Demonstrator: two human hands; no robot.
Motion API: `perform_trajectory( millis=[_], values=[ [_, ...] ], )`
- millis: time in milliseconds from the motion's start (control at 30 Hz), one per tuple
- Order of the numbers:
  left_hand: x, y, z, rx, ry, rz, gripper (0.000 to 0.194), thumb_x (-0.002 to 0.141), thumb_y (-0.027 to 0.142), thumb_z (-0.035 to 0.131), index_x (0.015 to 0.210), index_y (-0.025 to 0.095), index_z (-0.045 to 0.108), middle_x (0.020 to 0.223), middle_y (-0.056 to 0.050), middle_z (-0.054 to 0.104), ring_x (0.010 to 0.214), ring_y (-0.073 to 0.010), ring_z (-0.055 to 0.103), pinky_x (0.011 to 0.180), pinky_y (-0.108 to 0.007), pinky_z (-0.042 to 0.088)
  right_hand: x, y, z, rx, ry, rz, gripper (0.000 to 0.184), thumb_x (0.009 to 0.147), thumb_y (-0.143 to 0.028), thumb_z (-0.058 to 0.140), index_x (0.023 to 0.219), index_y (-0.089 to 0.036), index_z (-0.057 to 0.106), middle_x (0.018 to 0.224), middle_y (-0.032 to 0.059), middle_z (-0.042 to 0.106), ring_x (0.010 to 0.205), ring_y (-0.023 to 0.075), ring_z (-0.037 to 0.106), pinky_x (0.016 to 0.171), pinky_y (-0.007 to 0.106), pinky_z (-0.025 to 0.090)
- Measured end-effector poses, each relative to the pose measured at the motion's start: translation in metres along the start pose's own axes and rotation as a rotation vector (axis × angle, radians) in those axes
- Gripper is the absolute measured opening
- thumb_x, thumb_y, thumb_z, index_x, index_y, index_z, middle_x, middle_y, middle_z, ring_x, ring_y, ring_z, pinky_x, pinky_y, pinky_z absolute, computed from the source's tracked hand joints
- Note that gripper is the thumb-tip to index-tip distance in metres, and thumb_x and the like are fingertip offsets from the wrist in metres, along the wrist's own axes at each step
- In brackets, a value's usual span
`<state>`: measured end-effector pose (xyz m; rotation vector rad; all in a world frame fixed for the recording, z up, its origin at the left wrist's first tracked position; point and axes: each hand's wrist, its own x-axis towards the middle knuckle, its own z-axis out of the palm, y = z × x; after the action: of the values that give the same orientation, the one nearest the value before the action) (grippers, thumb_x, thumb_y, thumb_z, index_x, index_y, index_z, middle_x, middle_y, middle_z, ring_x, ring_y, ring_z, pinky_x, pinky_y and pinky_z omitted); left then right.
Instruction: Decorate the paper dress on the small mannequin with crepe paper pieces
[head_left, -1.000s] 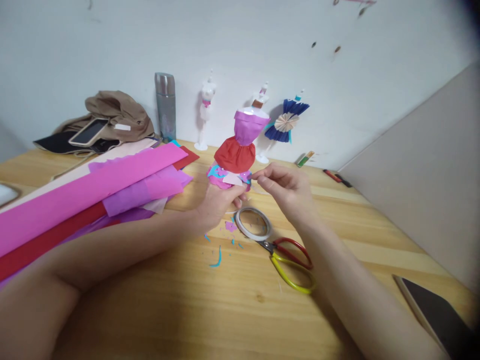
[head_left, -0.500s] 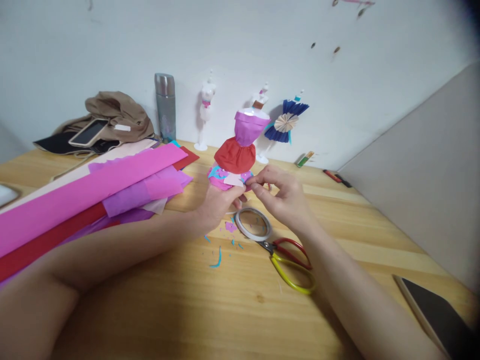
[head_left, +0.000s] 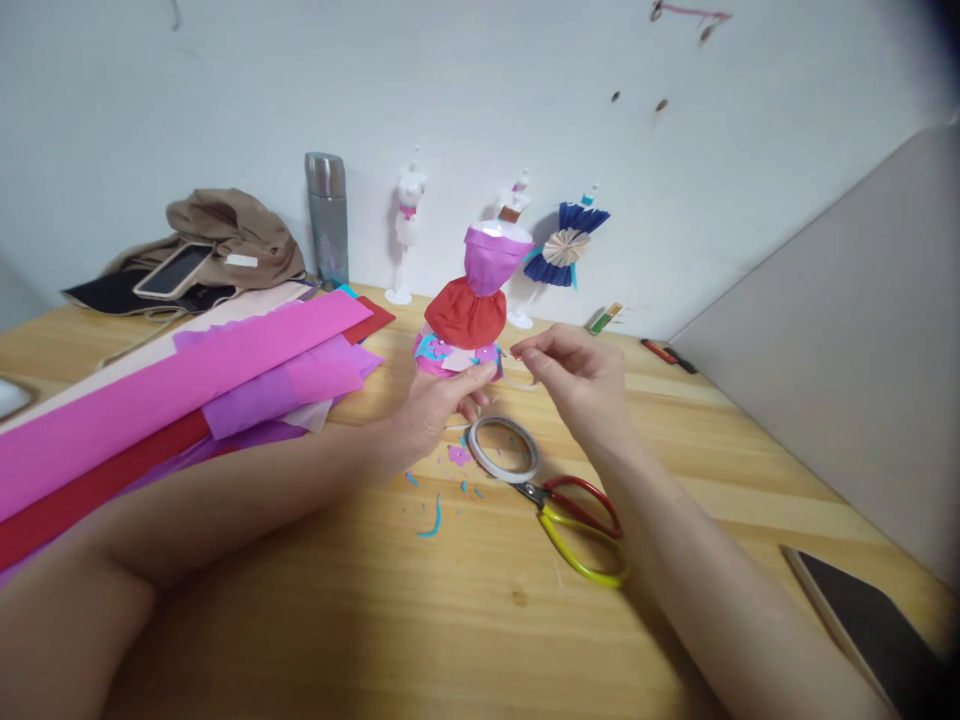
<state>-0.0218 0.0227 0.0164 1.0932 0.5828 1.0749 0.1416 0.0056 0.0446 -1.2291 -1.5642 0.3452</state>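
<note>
A small white mannequin wears a paper dress [head_left: 466,312] with a purple top, a red gathered skirt and a pink hem with blue and purple cut-outs. My left hand [head_left: 442,405] grips it low at the hem, thumb in front. Just right of the hem, my right hand [head_left: 581,372] has thumb and index finger pinched together; what they hold, if anything, is too small to make out. Below the hands lie a roll of tape [head_left: 474,455], a purple paper flower [head_left: 459,455] and scissors [head_left: 551,505] with red and yellow handles.
Crepe paper sheets [head_left: 187,375] lie piled at left. Behind them are a brown cloth bag [head_left: 247,235], a phone [head_left: 174,271] and a grey flask [head_left: 328,220]. More mannequins, one in a blue paper dress [head_left: 564,250], stand along the wall. A dark tablet [head_left: 862,620] lies at right.
My right hand has moved right, away from the hem it was touching, with its fingers still pinched. My left hand keeps its hold on the dressed mannequin.
</note>
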Motion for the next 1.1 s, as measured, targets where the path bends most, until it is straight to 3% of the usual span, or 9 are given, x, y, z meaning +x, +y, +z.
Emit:
perform_trajectory(
  millis=[167, 333, 567, 767, 967, 1100],
  values=[
    [0.006, -0.002, 0.002, 0.031, 0.078, -0.004, 0.01, 0.083, 0.024, 0.066, 0.08, 0.017, 0.059, 0.075, -0.002, 0.06, 0.06, -0.0103, 0.052, 0.051, -0.021, 0.039, 0.002, 0.01, 0.001, 0.012, -0.035, 0.066, 0.013, 0.078, -0.035, 0.069, 0.067, -0.028, 0.071, 0.072, 0.0048, 0.072, 0.068, 0.025, 0.063, 0.066, 0.042, 0.049],
    [0.007, -0.003, 0.004, 0.054, 0.115, 0.007, 0.008, 0.086, 0.017, 0.061, 0.078, 0.017, 0.058, 0.071, -0.001, 0.06, 0.058, -0.0094, 0.053, 0.051, -0.021, 0.039, 0.004, 0.013, 0.0, 0.051, -0.019, 0.135, 0.014, 0.075, -0.036, 0.07, 0.067, -0.025, 0.071, 0.068, 0.0037, 0.071, 0.061, 0.021, 0.06, 0.059, 0.036, 0.047],
    [0.003, -0.006, 0.001, 0.02, 0.042, 0.007, 0.011, 0.084, 0.022, 0.068, 0.079, 0.017, 0.06, 0.067, 0.0, 0.059, 0.06, -0.0101, 0.054, 0.051, -0.021, 0.041, 0.007, 0.017, 0.0, -0.021, -0.121, 0.373, 0.03, 0.081, -0.048, 0.066, 0.07, -0.021, 0.073, 0.061, 0.0035, 0.065, 0.06, 0.019, 0.059, 0.054, 0.031, 0.046],
    [0.003, -0.009, -0.001, 0.02, 0.032, -0.011, 0.014, 0.079, 0.023, 0.072, 0.08, 0.015, 0.06, 0.067, 0.0, 0.059, 0.056, -0.0097, 0.053, 0.052, -0.022, 0.042, 0.003, 0.018, 0.005, 0.17, -0.184, 0.535, 0.029, 0.08, -0.05, 0.069, 0.079, -0.021, 0.071, 0.071, 0.0055, 0.07, 0.068, 0.02, 0.067, 0.05, 0.027, 0.047],
    [0.004, -0.011, -0.002, -0.043, 0.021, -0.01, 0.018, 0.077, 0.023, 0.076, 0.08, 0.017, 0.059, 0.063, 0.001, 0.058, 0.054, -0.0104, 0.052, 0.053, -0.025, 0.043, -0.002, 0.011, 0.019, 0.6, -0.332, 0.623, 0.024, 0.074, -0.046, 0.07, 0.081, -0.023, 0.066, 0.07, 0.002, 0.069, 0.062, 0.0197, 0.066, 0.06, 0.033, 0.055],
    [0.004, -0.014, -0.006, -0.045, 0.001, -0.002, 0.019, 0.077, 0.025, 0.076, 0.079, 0.016, 0.06, 0.064, 0.001, 0.058, 0.055, -0.0102, 0.051, 0.053, -0.025, 0.041, -0.002, 0.012, 0.02, 0.715, -0.234, 0.697, 0.018, 0.069, -0.035, 0.073, 0.082, -0.024, 0.068, 0.075, 0.0025, 0.072, 0.066, 0.0203, 0.068, 0.068, 0.036, 0.059]
  ],
)
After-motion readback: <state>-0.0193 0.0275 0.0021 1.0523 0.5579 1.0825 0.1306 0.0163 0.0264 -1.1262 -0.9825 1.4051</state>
